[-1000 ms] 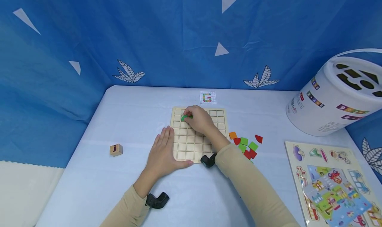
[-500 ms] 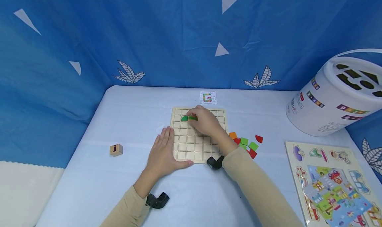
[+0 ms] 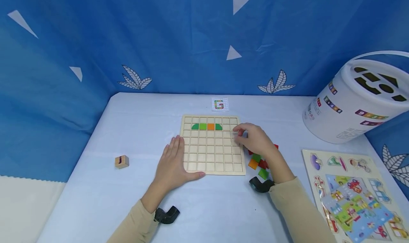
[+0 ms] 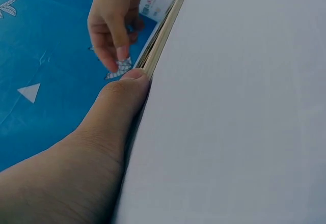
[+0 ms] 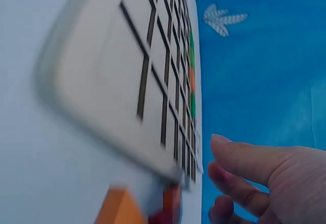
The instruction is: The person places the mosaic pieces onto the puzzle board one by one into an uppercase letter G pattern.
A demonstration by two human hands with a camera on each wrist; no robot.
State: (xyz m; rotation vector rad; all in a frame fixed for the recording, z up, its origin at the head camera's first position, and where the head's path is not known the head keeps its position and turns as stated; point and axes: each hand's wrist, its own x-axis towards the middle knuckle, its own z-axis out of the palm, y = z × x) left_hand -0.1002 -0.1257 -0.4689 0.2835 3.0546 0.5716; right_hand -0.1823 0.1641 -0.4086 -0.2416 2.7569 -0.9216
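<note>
Your right hand [image 3: 255, 141], fingers loosely curled and holding nothing, hovers at the grid board's [image 3: 211, 154] right edge above the loose tiles [image 3: 258, 162]. Your left hand [image 3: 172, 165] lies flat, steadying the board's left edge on the worktop [image 3: 127, 129]. Four tiles [image 3: 206, 126] fill the second row; picking up another tile looks next.

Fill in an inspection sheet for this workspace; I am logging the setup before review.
Surface: pale blue table, evenly lit.
Job's things: wooden grid board with a row of four tiles, green, green, orange, green; loose red, orange and green tiles right of the board; small pattern card behind it.
Clutter: letter cube; white shape-sorter bucket; picture puzzle board.
Hands: left hand rests flat on the board's left edge; right hand hovers over the board's right edge with fingers loosely curled, holding nothing that shows.
Cables: nothing seen.
Surroundings: blue patterned curtain behind and at both sides.
</note>
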